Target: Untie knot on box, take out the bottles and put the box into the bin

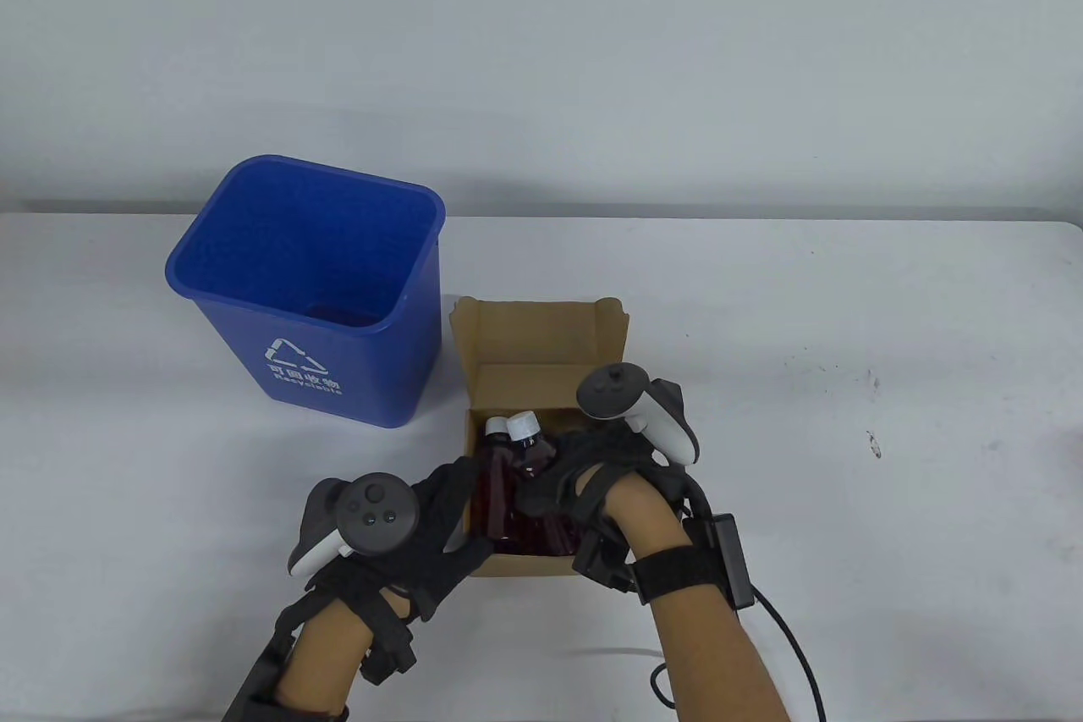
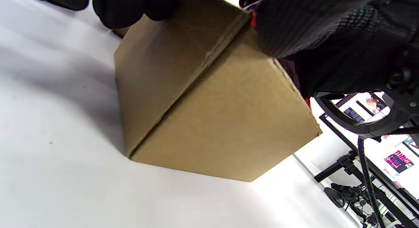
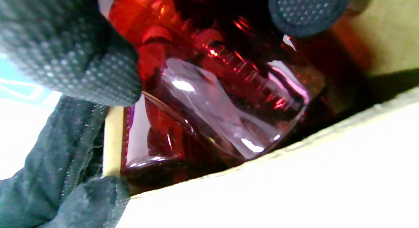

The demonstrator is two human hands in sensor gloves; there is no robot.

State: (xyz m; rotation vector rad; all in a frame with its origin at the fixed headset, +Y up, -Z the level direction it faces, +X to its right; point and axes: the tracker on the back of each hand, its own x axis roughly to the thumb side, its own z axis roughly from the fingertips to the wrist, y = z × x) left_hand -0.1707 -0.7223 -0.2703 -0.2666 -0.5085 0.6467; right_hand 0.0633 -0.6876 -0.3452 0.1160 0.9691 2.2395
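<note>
Gripping red bottles (image 1: 516, 493) in box (image 1: 541, 333): both hands; bin (image 1: 313, 282) lettering perhaps "Recyclable".

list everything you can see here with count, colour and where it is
bin: 1, blue with a white recycling mark, far left on the table, beside the box
box: 1, brown cardboard, lid open, middle of the table
bottles: 2 showing, dark red with white caps, inside the box
table: 1, white, under it all
left hand: 1, black glove, holding the box's near left corner
right hand: 1, black glove, in the box gripping a bottle
</note>
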